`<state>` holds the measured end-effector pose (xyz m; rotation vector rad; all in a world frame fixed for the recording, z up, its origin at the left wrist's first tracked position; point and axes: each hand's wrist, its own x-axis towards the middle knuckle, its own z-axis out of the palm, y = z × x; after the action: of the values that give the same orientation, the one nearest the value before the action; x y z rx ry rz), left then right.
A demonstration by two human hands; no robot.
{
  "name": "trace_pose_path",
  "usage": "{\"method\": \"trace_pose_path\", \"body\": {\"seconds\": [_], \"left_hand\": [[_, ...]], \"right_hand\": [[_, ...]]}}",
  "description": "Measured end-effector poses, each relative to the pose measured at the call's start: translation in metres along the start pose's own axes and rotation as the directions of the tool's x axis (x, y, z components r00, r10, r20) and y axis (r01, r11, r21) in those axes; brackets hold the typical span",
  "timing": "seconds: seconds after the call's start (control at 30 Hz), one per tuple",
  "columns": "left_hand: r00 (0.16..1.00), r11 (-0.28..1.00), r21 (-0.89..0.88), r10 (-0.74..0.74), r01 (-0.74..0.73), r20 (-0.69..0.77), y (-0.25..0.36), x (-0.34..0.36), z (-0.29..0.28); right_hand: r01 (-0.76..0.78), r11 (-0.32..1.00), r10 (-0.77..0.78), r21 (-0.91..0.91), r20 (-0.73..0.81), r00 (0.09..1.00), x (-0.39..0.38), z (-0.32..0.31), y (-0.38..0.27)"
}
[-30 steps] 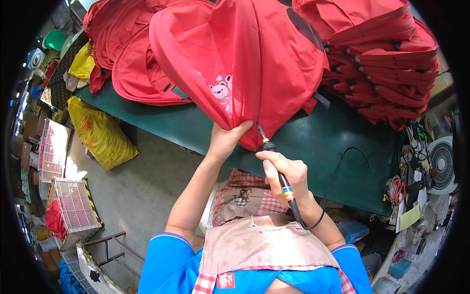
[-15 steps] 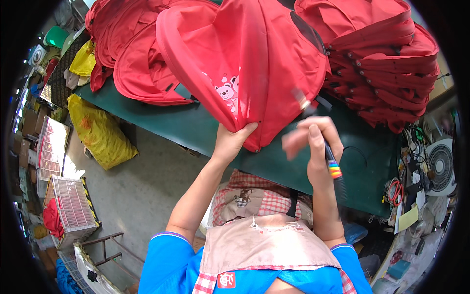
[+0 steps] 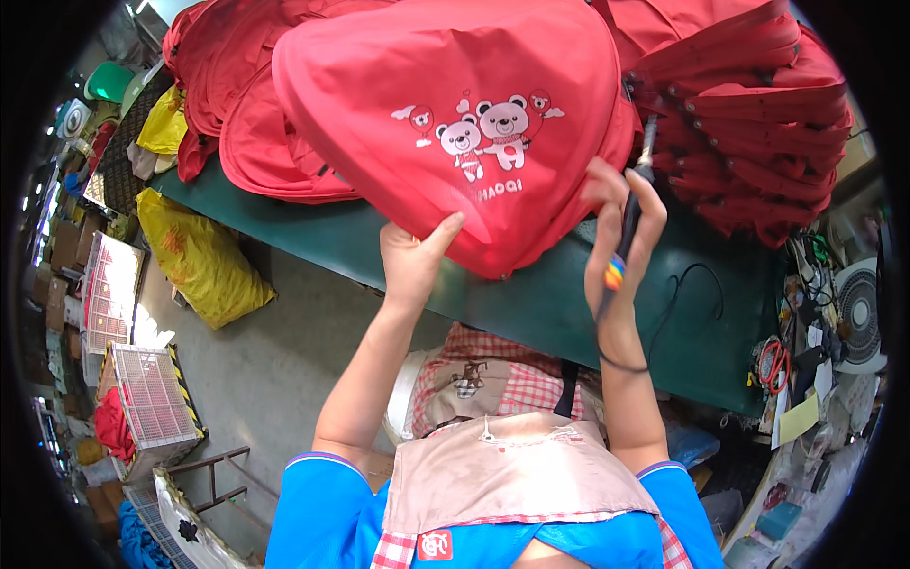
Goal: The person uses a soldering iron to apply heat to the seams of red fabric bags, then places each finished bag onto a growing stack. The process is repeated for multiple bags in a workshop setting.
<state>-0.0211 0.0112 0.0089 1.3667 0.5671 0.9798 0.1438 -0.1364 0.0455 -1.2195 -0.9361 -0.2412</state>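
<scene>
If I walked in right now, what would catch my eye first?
The big red bag with cartoon bears printed on it, held up over the green table in the middle. The left hand grips its lower edge, while the right hand holds a thin dark tool at its right side. More red bags are stacked at upper right, and a yellow sack sits on the floor at left.

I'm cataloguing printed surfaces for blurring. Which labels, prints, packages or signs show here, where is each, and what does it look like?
Cartoon print: on the red fabric piece held by the left hand, pale bears with balloons above a line of lettering.
Small patch: bottom edge of the pink apron, red square with white mark.
Yellow bag: on the floor left of the green table, bulging, faint print.
Paper notes: right table end, yellowish.
</scene>
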Motion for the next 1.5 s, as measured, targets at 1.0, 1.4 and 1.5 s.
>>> {"method": "trace_pose_path", "body": {"seconds": [1.0,1.4,1.5], "left_hand": [[0.765,0.485,0.640,0.585,-0.596,0.269,-0.018,0.036,0.121],[0.640,0.490,0.489,0.742,-0.721,0.199,0.061,0.157,0.118],[0.553,0.488,0.369,0.828,-0.791,0.093,0.087,0.233,0.160]], "right_hand": [[-0.488,0.863,0.495,0.135,-0.029,0.868,-0.008,-0.106,-0.052],[-0.466,0.868,0.497,0.174,-0.259,0.828,-0.026,-0.154,-0.024],[-0.462,0.869,0.495,0.177,-0.297,0.817,-0.025,-0.153,-0.023]]}}
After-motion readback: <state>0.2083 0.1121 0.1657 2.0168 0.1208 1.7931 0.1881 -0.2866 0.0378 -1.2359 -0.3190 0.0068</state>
